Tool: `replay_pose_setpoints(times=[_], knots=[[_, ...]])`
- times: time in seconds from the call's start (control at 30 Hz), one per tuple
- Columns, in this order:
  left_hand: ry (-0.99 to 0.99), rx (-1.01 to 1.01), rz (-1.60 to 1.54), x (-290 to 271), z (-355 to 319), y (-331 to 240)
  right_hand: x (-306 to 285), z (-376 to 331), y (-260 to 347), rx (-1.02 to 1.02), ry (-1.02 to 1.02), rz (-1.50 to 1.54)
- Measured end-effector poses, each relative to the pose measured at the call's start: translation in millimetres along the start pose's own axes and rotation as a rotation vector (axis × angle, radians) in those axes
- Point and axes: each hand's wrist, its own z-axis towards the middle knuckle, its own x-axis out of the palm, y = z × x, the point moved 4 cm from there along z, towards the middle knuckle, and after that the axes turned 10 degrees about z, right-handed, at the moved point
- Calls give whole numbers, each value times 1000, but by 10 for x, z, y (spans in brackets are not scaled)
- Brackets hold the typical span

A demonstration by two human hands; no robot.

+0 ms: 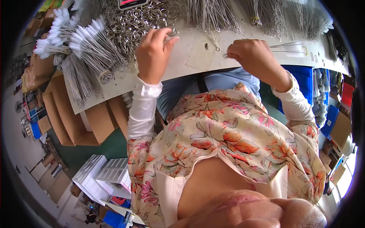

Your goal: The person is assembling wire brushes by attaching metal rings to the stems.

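Observation:
My left hand (155, 55) is over the near right edge of a heap of silver metal rings (131, 22). Its thumb and forefinger stand apart, and I see nothing gripped between them. My right hand (253, 57) hangs over the front edge of the white table (197, 57), fingers curled in and closed. A tiny shiny bit shows at its fingertips, too small to name. Past its wrist, thin wires with a yellow band (305, 50) lie on the table. Between the hands, one wire with a looped end (217, 48) sticks out from a wire bundle (213, 17).
White-tipped wire brushes (89, 41) lie bundled at the left. More wire bundles (266, 19) line the far right. A phone (132, 3) rests on the rings. Cardboard boxes (81, 121) stand below the left edge, a blue bin (298, 81) below the right.

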Motion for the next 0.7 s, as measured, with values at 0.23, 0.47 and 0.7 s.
replay_pose_setpoints(times=[0.23, 0.47, 0.7], knots=[[-45, 125, 176, 157, 104, 140, 149, 193, 25, -129, -205, -272], [-169, -385, -527, -192, 133, -17, -50, 373, 226, -106, -305, 383], [-113, -454, -1218, -156, 158, -246, -55, 554, 420, -286, -359, 469]])
